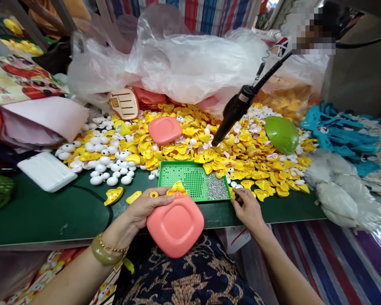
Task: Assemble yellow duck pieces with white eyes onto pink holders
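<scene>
- Left hand (142,207): thumb laid over the upper edge, fingers apparently beneath, pinching a coral-pink piece (176,222).
- Coral-pink piece: rounded square, raised panel uppermost, held just off the table's near edge; a yellow piece (178,189) sits at its top corner, by the thumb.
- Handling note: steady, light thumb pressure would probably serve best, the two pieces lined up and neither sliding.
- Right hand (249,209): fingers bent, thumb near forefinger, at the tray's near right corner; cannot tell whether anything is pinched.
- Handling note: a fingertip touch seems wise here, sparing the tray a knock.
- Green tray (193,180): perforated, near the table's near edge; small metal bits (218,187) at its right end.
- Table (66,216): dark green; yellow pieces (266,163) heaped beyond the tray, white rounded pieces (106,161) to the left.
- Black tool (236,110): hanging tilted over the heap.
</scene>
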Available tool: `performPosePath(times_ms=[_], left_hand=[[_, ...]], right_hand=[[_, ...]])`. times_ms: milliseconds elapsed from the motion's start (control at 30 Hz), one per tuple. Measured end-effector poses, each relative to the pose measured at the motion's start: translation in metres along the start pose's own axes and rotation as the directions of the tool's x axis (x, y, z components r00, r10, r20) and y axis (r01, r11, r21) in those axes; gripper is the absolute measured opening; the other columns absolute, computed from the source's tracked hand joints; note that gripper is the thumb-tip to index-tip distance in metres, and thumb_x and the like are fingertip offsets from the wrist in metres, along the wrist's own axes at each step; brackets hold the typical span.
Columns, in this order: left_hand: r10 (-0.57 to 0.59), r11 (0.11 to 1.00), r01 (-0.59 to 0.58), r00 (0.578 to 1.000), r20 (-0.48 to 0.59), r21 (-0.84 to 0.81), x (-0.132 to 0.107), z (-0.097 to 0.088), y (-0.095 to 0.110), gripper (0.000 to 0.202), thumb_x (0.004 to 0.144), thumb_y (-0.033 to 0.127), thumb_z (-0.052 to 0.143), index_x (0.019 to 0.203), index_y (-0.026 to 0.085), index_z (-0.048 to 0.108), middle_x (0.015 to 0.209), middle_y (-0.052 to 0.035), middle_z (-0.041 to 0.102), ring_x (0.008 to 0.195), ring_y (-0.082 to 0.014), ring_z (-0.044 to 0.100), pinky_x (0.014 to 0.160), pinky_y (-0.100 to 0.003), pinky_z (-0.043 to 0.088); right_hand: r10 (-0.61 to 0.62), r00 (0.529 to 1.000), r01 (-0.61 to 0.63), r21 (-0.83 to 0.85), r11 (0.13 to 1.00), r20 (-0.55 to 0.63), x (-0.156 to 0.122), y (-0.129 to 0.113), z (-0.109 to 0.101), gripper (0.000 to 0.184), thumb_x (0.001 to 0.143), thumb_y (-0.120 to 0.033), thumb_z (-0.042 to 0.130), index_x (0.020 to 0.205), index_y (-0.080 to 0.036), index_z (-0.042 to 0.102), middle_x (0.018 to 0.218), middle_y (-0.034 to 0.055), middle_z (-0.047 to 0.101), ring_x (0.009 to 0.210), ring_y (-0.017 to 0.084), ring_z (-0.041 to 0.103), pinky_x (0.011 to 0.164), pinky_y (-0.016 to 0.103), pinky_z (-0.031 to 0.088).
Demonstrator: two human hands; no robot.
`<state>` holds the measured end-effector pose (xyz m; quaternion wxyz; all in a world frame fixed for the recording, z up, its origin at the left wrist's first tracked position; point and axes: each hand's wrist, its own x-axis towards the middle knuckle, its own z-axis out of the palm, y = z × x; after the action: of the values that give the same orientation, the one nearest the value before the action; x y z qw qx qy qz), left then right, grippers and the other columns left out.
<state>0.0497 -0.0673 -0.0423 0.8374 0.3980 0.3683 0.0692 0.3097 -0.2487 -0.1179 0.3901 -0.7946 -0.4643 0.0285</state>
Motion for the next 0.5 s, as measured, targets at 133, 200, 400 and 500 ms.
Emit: performPosePath(times_ms=[133,200,400,500], left_hand=[[0.039,0.998,-0.044,0.993,-0.11,-0.045,-0.011,-0.006,-0.003,0.038,0.061,0.023,0.082,0.095,0.012,0.072,0.093,-0.0119,0.071,0.072,-0.0172,0.064,0.066,-0.024,0.049],[0.048,0.995,-0.061,0.984,-0.174,-0.073,-0.02,-0.01,-0.006,0.034,0.06,0.021,0.082,0.091,0.012,0.073,0.088,-0.0097,0.072,0.068,-0.0156,0.063,0.063,-0.023,0.049],[0.048,0.985,-0.082,0.976,-0.213,-0.155,-0.032,-0.005,-0.02,0.029,0.057,0.021,0.083,0.084,0.012,0.073,0.081,-0.0071,0.071,0.064,-0.0136,0.062,0.061,-0.021,0.049],[0.063,0.984,-0.093,0.979,-0.192,-0.15,-0.027,0.006,-0.025,0.037,0.056,0.022,0.084,0.088,0.009,0.073,0.087,-0.0104,0.072,0.07,-0.0157,0.064,0.064,-0.022,0.049]], right_hand=[[-0.043,0.999,0.043,0.009,0.999,-0.012,0.005,0.02,0.001,0.02,0.076,-0.028,0.055,0.088,-0.019,0.069,0.091,0.0113,0.067,0.086,0.024,0.064,0.079,0.041,0.054],[0.063,0.992,-0.051,0.109,0.993,-0.107,0.01,0.011,-0.006,0.02,0.076,-0.032,0.059,0.087,-0.017,0.067,0.083,0.0102,0.066,0.075,0.022,0.064,0.071,0.04,0.055],[0.302,0.858,-0.511,0.747,0.426,0.414,0.025,-0.078,0.014,0.05,0.07,-0.041,0.071,0.113,-0.02,0.055,0.075,0.0013,0.065,0.058,0.014,0.065,0.053,0.027,0.055],[0.243,0.739,-0.673,0.667,0.321,0.628,0.036,-0.112,0.059,0.036,0.068,-0.038,0.073,0.092,-0.017,0.057,0.069,0.0023,0.065,0.061,0.015,0.067,0.054,0.025,0.056]])
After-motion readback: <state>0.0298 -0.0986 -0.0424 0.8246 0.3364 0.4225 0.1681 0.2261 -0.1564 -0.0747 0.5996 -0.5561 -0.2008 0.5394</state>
